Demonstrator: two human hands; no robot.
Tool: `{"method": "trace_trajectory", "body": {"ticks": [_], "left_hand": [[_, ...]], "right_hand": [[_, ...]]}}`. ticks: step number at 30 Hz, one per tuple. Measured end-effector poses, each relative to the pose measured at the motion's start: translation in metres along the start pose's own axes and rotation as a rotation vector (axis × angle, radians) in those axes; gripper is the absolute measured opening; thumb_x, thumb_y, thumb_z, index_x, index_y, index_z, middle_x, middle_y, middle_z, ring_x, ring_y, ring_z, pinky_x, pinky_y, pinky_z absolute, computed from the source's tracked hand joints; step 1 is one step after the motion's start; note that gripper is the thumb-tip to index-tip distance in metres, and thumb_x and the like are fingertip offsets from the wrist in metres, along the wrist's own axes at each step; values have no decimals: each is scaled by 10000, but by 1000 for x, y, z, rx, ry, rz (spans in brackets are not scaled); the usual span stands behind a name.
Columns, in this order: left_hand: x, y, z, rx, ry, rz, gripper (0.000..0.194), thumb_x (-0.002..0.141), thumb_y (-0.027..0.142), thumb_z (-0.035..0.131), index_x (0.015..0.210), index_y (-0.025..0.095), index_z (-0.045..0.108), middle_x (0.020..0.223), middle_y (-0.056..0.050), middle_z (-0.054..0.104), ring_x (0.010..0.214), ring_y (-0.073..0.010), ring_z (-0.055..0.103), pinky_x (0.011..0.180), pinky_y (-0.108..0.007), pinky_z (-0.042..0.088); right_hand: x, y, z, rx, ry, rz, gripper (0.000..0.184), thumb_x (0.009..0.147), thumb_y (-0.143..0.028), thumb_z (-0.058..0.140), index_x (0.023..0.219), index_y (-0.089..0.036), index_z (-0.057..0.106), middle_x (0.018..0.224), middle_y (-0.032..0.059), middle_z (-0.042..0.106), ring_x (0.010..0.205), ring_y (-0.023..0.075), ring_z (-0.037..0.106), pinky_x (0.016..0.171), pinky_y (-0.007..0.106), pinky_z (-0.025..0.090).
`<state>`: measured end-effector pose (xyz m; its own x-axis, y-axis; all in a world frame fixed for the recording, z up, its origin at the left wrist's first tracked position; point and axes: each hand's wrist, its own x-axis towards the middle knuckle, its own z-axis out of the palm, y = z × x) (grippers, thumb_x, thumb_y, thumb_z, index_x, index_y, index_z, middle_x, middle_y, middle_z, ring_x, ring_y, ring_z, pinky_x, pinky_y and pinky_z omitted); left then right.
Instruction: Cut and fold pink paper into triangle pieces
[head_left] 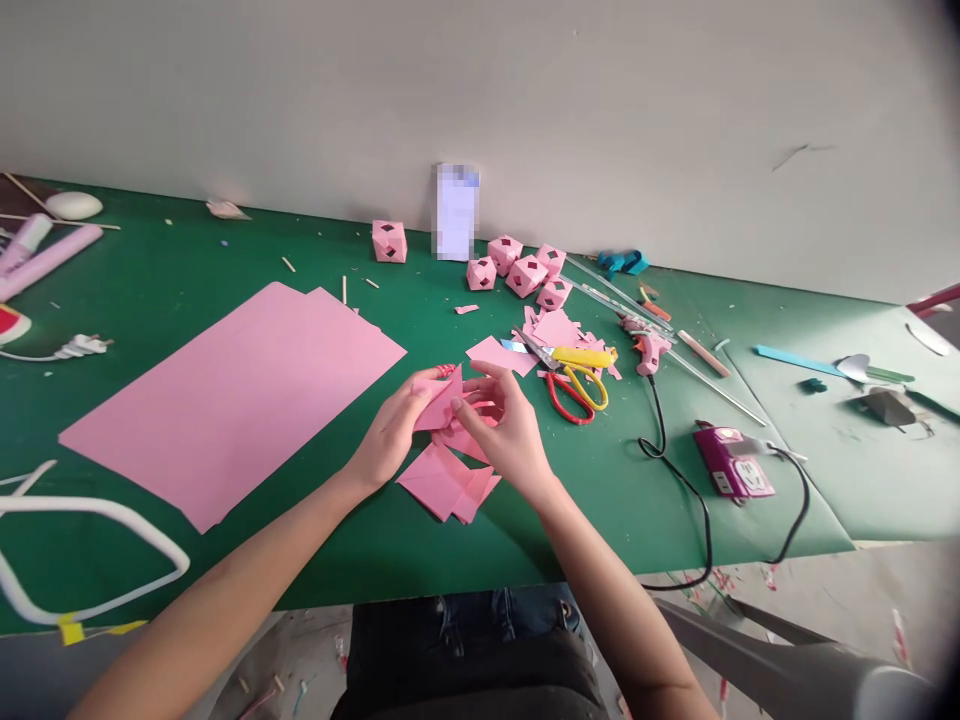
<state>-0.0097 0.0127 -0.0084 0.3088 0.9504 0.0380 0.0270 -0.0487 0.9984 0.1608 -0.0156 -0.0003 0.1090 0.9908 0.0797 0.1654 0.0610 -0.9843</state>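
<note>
Looking forward and down from the person's head.
Set above the near side of the green table (615, 490), quite close to left hand (390, 434) and right hand (516, 432) at centre; facing the pale wall (300, 100) across the top, with the lap (465, 675) at lower centre.

No readable lettering or numbers
The screen of the smartphone (456, 215) is masked by coarse pixel blocks, so nothing on it can be made out; any print on the purple power socket (731, 462) or pink glue gun (651, 353) is too small to read.
</note>
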Motion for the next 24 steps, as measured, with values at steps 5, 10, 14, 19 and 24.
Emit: {"method": "trace_trajectory", "body": {"ticks": [5, 10, 14, 19, 24], "left_hand": [[-4, -2, -1, 103, 31, 103, 466, 1096, 494, 405, 1399, 207, 614, 1484, -92, 646, 1428, -262, 566, 1174, -416, 491], [-5, 0, 2, 58, 32, 16, 496, 925, 482, 748, 1326, 217, 627, 1143, -84, 797, 947, -249, 795, 790, -361, 672], [-4, 2, 5, 108, 146, 115, 320, 935, 429, 746, 1154, 200, 705, 1203, -91, 786, 1092, -237, 770, 819, -292, 656], [-3, -2, 4, 239, 257, 194, 209, 994, 397, 671, 1060, 200, 693, 872, -23, 786, 754, -144, 739, 630, -221, 567], [-3, -2, 2, 301, 334, 192, 209, 1021, 431, 631, 1001, 226, 598, 717, 35, 662, 609, -106, 598, 573, -232, 468]], "right_hand": [[3, 3, -1, 102, -5, 18, 342, 824, -232, 693, 1165, -249, 688, 949, 21, 743, 846, 167, 683, 788, 339, 574], [4, 1, -6, 265, 5, 75, 337, 835, -279, 735, 1169, -258, 692, 931, 12, 731, 798, 155, 660, 699, 308, 548], [2, 3, -6, 303, 3, 103, 335, 828, -279, 747, 1158, -247, 699, 938, 9, 692, 785, 140, 626, 680, 293, 535], [-1, 4, -7, 367, -29, 117, 309, 828, -266, 746, 1134, -266, 700, 946, -10, 647, 777, 123, 602, 685, 278, 530], [-5, 1, -4, 319, -32, 61, 226, 839, -299, 766, 1052, -274, 695, 1038, 17, 690, 855, 155, 657, 680, 288, 577]]}}
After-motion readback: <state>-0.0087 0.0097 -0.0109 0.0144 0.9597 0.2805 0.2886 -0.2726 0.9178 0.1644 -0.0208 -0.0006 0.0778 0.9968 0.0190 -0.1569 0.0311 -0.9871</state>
